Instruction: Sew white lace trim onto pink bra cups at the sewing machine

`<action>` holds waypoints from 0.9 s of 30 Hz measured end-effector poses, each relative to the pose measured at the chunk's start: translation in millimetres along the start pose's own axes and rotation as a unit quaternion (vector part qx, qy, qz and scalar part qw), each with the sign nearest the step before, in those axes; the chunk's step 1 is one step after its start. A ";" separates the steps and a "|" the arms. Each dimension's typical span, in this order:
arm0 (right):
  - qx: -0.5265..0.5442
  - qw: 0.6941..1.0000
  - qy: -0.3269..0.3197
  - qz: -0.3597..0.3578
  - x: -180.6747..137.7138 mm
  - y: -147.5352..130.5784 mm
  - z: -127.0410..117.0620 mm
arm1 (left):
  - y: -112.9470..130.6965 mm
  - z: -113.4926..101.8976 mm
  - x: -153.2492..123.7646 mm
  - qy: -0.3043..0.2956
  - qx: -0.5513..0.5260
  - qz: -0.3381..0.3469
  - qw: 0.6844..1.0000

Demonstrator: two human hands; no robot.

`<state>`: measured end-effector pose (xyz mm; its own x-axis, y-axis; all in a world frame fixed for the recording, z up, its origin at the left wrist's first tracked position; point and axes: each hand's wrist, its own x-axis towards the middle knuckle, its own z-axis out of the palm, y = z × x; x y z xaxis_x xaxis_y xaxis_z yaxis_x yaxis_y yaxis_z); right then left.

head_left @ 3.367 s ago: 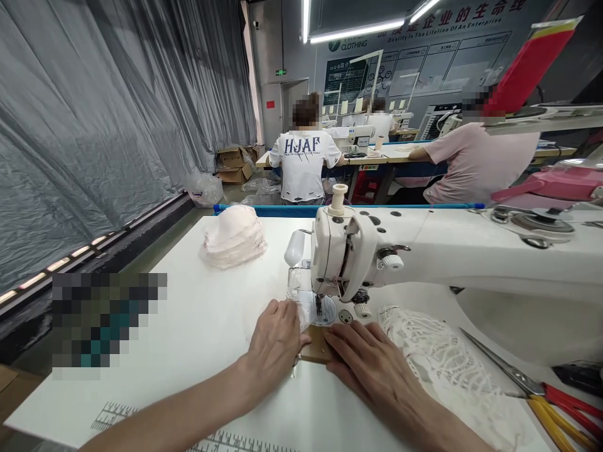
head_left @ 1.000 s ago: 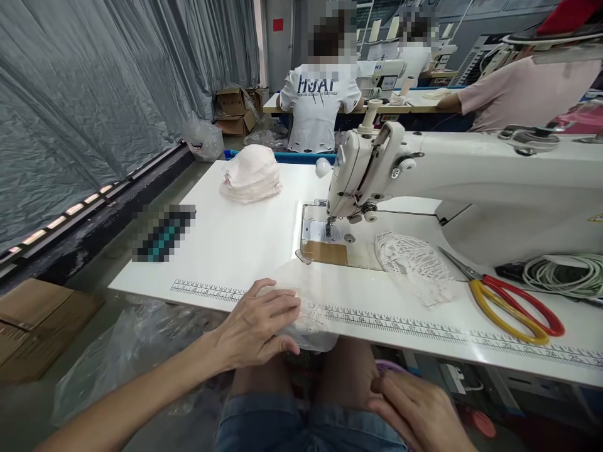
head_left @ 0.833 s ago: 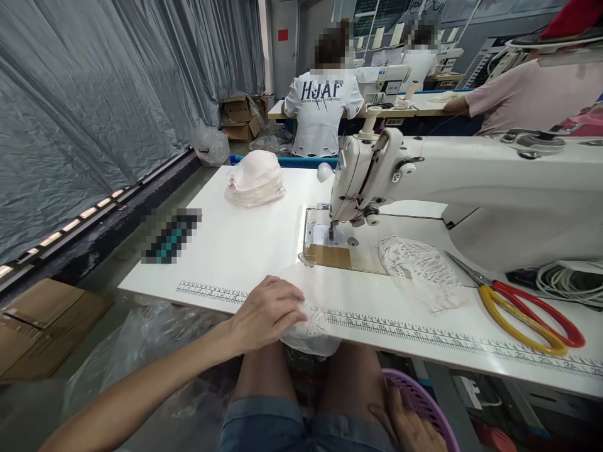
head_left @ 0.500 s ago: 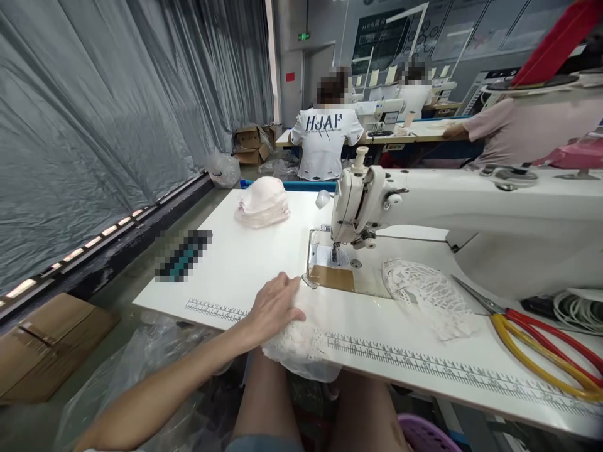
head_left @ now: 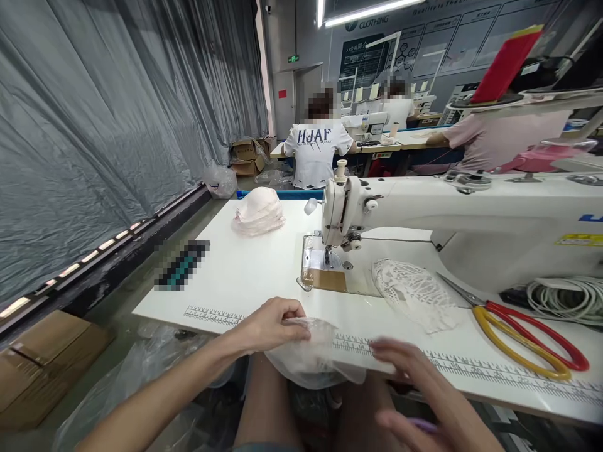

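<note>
At the front edge of the white sewing table, my left hand (head_left: 276, 326) pinches a sheer white piece of fabric (head_left: 320, 361) between thumb and fingers. The fabric hangs over the edge above my lap. To its right, my right hand (head_left: 409, 376) is smeared by motion, thumb and fingers apart, with nothing in it. Beyond the hands stands a white sewing machine (head_left: 391, 204), its needle area bare of fabric. A white lace piece (head_left: 409, 292) lies right of the needle plate.
Scissors (head_left: 522, 339) with red and yellow handles lie at the right, beside a coiled cable (head_left: 565, 301). A stack of pale cup-shaped pieces (head_left: 259, 210) sits at the table's back left. A cardboard box (head_left: 47, 370) is on the floor. Co-workers sit at machines ahead.
My left hand has gone from lying over the fabric to pinching its upper edge. My right hand has come into view from the lower right. The view has shifted slightly.
</note>
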<state>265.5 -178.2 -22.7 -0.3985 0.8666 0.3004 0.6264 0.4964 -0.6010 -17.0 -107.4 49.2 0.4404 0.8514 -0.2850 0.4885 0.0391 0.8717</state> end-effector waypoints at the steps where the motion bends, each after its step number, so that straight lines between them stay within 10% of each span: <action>1: 0.025 0.999 0.000 -0.026 20.5 -13.5 -1.7 | 2.0 1.7 -7.0 -0.018 -0.028 -0.001 0.999; 9: 0.301 0.909 -0.289 0.000 75.1 -55.9 15.2 | -4.8 14.1 -52.5 -0.120 -0.153 -0.008 0.981; 27: 0.375 0.851 -0.335 0.152 52.6 -43.8 34.4 | -36.7 30.2 -48.0 -0.082 -0.207 -0.058 0.973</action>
<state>194.1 -156.2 -6.1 -0.7448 0.6003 -0.2915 0.2648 -0.1351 -0.9548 -33.2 -165.4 18.8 0.5309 0.7359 -0.4203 0.2114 0.3653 0.9066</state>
